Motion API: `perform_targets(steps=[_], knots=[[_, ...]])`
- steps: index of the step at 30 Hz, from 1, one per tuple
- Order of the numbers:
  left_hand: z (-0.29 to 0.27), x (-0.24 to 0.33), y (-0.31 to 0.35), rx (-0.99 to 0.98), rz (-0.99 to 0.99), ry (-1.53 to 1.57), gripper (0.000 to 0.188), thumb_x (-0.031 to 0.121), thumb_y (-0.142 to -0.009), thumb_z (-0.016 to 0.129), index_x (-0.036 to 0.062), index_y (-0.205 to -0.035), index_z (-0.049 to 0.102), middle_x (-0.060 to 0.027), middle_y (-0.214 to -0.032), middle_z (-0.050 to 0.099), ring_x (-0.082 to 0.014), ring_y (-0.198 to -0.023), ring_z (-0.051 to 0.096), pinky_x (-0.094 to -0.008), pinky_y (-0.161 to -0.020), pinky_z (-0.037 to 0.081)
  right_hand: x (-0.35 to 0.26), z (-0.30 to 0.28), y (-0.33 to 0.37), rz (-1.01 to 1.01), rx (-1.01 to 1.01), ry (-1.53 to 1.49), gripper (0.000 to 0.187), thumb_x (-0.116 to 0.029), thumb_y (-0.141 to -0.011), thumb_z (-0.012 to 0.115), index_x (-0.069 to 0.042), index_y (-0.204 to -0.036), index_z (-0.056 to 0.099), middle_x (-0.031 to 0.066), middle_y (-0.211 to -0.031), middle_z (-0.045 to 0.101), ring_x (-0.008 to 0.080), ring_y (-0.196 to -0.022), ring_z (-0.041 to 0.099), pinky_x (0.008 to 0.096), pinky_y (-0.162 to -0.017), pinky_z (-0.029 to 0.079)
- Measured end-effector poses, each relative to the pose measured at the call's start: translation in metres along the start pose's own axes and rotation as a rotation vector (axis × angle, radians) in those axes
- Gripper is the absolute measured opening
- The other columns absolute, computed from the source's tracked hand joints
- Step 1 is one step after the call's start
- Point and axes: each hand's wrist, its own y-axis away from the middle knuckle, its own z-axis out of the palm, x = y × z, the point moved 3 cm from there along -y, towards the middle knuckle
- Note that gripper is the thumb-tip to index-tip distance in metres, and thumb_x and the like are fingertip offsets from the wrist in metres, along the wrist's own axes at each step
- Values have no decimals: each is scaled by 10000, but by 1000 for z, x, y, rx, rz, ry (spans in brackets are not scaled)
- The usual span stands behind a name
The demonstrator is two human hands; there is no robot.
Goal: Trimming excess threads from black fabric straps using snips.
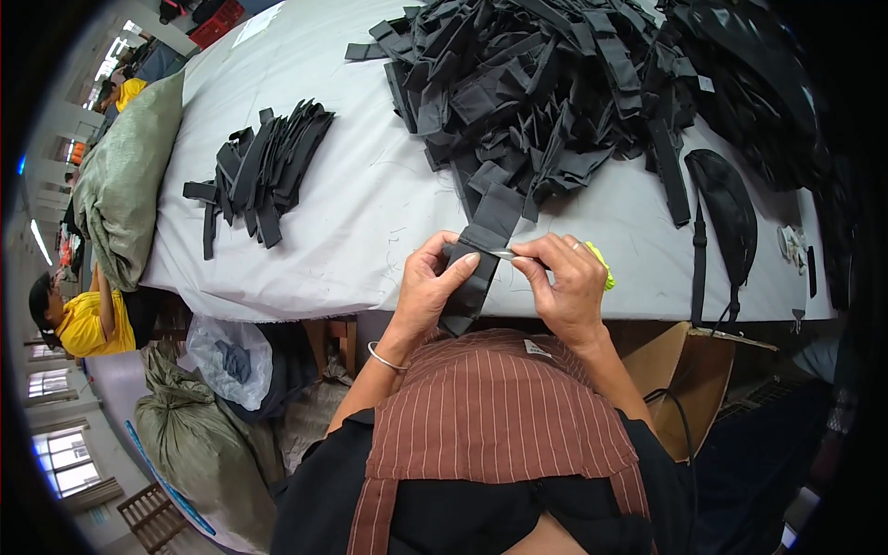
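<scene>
My left hand point(432, 280) is closed on a wide black fabric strap point(495, 211), thumb on top, just past the table's near edge. The strap's upper part lies toward the big heap, and its lower end hangs down in front of my apron. In my right hand point(563, 273), fingers pinched together, is a slim metal-bladed tool point(502, 254). Its tip touches the strap beside my left thumb. Something bright yellow-green point(599, 266) sticks out behind the right hand; I cannot tell whether it belongs to the tool.
A large heap of black straps point(518, 92) covers the table's far middle; a smaller pile point(264, 176) lies left. Right are a black waist bag point(726, 217) and shiny black goods point(758, 83). Sacks point(199, 444), a cardboard box point(689, 384) and a person in yellow point(92, 319) are nearby.
</scene>
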Motion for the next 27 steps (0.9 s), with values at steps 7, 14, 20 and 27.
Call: perform_targets(steps=[7,14,20,27], knots=[[3,4,2,46,73,-199,170,106,-848,692,38,-920,553,25,-776,599,-17,-677,527,-180,-591,442,1,1,1,156,4,-163,122,-160,-759,719,-97,-844,658,17,-698,604,211,-617,555,325,-580,410],[8,3,3,54,251,-647,156,62,-812,693,16,-877,558,16,-733,595,-23,-662,537,-189,-557,440,-6,6,-3,-13,-19,29,146,-187,-757,714,-108,-865,657,-1,-734,598,199,-677,563,337,-613,403],[13,14,5,82,327,-767,160,60,-762,698,15,-815,554,-96,-662,603,-174,-576,610,-287,-530,459,-7,5,-4,-65,-8,125,115,-190,-761,707,-123,-834,648,-10,-716,583,192,-657,542,338,-593,370],[11,18,5,61,335,-841,157,58,-760,705,1,-818,570,-28,-652,572,-58,-589,506,-231,-535,432,-5,2,-3,-47,4,86,131,-191,-755,714,-118,-840,646,-5,-716,582,196,-640,538,337,-587,369]])
